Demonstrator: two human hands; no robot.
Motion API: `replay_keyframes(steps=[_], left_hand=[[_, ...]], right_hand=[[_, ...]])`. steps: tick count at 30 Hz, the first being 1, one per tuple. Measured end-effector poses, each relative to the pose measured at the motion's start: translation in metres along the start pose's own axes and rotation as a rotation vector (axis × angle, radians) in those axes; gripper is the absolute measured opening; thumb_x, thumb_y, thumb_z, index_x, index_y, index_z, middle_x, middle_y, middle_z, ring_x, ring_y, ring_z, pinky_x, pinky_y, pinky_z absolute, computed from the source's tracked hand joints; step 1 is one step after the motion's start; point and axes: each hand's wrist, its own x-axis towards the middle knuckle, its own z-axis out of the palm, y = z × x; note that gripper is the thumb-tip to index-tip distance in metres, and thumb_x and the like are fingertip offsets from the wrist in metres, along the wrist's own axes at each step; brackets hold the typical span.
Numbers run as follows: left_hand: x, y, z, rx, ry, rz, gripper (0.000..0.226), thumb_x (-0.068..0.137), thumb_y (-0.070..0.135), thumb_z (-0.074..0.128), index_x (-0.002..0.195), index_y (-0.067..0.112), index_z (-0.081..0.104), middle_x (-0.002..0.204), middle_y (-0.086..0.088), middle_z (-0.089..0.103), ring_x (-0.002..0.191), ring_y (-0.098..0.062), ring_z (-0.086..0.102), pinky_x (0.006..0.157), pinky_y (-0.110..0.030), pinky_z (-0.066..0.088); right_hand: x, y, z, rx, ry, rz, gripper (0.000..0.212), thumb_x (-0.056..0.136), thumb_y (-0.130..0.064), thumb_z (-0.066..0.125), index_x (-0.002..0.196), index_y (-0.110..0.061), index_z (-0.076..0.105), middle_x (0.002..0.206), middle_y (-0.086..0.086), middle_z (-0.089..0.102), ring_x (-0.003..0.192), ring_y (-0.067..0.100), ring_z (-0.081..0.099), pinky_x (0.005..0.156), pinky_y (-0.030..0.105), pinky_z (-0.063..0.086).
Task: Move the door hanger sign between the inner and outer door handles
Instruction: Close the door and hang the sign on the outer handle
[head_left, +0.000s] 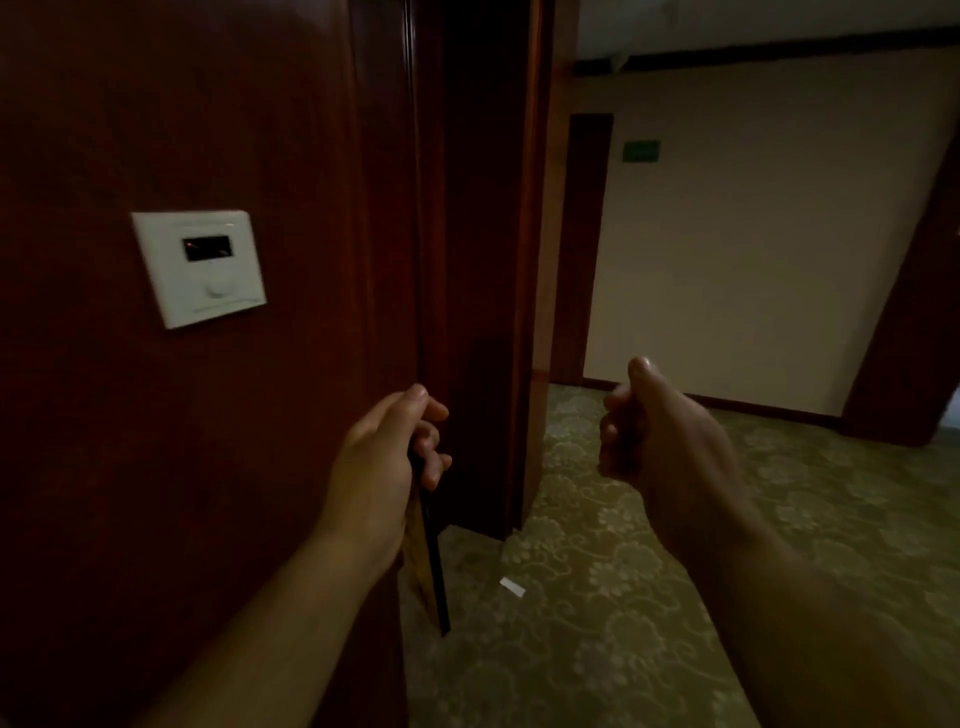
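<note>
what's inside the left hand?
The left hand grips the door hanger sign by its upper end; the rest hangs below, edge-on. Its fingers cover that end; the sign's face is unreadable.

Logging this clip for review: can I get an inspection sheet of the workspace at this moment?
Surface: green patterned carpet, dim light.
Job's things: thin dark door hanger sign, edge-on, hanging downward.
Clutter: small white paper scrap on the carpet.
Hands: left hand grips the sign; right hand curled, holding nothing.
Cables: nothing seen.
Surroundings: dark red-brown wooden wall, white wall panel with knob, green corridor sign.
</note>
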Motion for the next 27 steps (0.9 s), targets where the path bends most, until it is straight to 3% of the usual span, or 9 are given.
replay_keyframes(steps=[13,27], left_hand=[[0.238,-0.062,0.092,0.028,0.157,0.044,0.031,0.102,0.031,0.042,0.087,0.012,0.061,0.058,0.005,0.046,0.049,-0.012,0.044,0.078,-0.036,0.049],[0.495,-0.156,0.136,-0.033,0.117,0.038,0.031,0.102,0.031,0.042,0.084,0.012,0.06,0.055,0.007,0.044,0.046,-0.009,0.041,0.071,-0.033,0.048]], right_hand=[[0.289,0.048,-0.021,0.01,-0.142,0.031,0.041,0.097,-0.048,0.047,0.082,-0.011,0.059,0.061,0.002,0.054,0.055,0.015,0.049,0.057,0.032,0.038],[0.53,0.105,0.003,-0.051,-0.048,0.016,0.043,0.097,-0.049,0.046,0.08,-0.012,0.059,0.062,0.005,0.053,0.055,0.016,0.048,0.06,0.035,0.039]])
